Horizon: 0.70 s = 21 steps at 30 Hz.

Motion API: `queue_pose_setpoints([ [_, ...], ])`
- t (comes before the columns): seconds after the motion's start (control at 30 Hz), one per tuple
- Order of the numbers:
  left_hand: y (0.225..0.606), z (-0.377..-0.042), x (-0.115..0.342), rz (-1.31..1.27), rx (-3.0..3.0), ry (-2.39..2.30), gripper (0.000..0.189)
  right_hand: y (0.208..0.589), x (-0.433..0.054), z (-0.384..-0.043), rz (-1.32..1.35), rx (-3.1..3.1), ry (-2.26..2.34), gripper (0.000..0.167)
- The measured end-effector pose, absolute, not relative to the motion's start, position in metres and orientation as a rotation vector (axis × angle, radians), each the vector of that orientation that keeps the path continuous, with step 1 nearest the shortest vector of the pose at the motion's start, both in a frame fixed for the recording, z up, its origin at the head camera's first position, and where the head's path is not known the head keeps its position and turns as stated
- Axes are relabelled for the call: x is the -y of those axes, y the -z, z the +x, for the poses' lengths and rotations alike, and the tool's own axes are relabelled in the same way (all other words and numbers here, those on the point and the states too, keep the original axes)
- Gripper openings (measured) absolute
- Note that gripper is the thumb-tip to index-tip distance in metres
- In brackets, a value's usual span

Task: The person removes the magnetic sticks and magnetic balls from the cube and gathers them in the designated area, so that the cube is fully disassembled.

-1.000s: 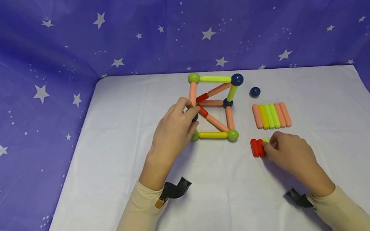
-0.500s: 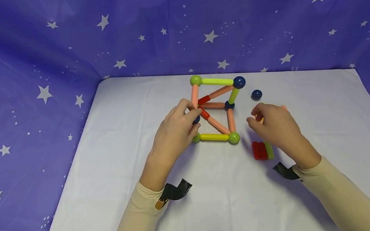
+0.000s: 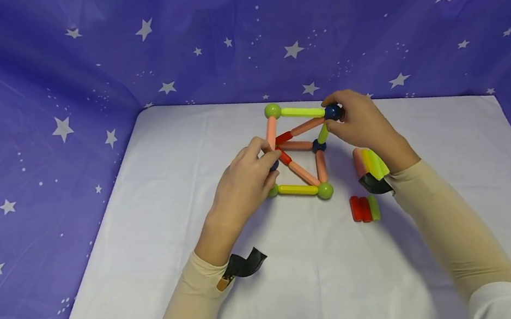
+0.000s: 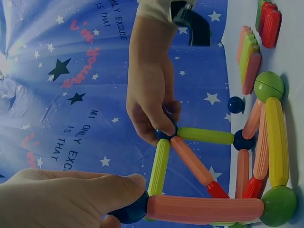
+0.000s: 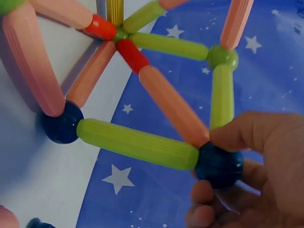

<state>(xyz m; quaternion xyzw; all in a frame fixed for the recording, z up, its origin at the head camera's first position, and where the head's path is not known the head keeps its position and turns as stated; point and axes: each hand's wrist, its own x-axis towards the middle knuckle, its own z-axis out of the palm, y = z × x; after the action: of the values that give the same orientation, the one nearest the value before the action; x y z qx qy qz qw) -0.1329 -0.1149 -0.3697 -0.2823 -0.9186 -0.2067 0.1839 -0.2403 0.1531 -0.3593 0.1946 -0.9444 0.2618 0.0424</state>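
Note:
A frame of magnetic rods and balls stands on the white-covered table, with pink, yellow, lime and red rods [image 3: 298, 190] joined at green [image 3: 325, 190] and dark blue balls. In the left wrist view, my left hand [image 3: 240, 178] pinches a dark blue ball [image 4: 129, 210] at a raised near corner; a pink rod [image 4: 204, 210] runs from it down to a green ball [image 4: 279, 206]. My right hand [image 3: 362, 118] grips another dark blue ball [image 5: 219, 166] at the raised far right corner. Two lime rods and a pink rod meet at that ball.
Right of the frame lies a row of pink, yellow and lime rods [image 3: 371, 163], partly behind the right wrist strap. Shorter red and green rods [image 3: 365, 209] lie nearer. A loose dark blue ball [image 4: 235, 105] rests beside the frame. Starry purple cloth [image 3: 215, 22] backs the table.
My right hand has moved from the short rods, up over the longer row, to the far right blue ball and now grips it. The left hand keeps its place.

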Motion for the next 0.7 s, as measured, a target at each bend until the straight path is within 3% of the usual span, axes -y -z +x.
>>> queue_pose_setpoints([
  [0.13,0.370,-0.133,0.116,-0.798,2.593,0.577,0.028,0.361,-0.150,-0.255,0.618,2.991,-0.822,0.030],
  [0.7,0.371,-0.133,0.115,-0.786,2.604,0.540,0.029,0.363,-0.153,-0.265,0.544,3.014,-0.947,0.028],
])
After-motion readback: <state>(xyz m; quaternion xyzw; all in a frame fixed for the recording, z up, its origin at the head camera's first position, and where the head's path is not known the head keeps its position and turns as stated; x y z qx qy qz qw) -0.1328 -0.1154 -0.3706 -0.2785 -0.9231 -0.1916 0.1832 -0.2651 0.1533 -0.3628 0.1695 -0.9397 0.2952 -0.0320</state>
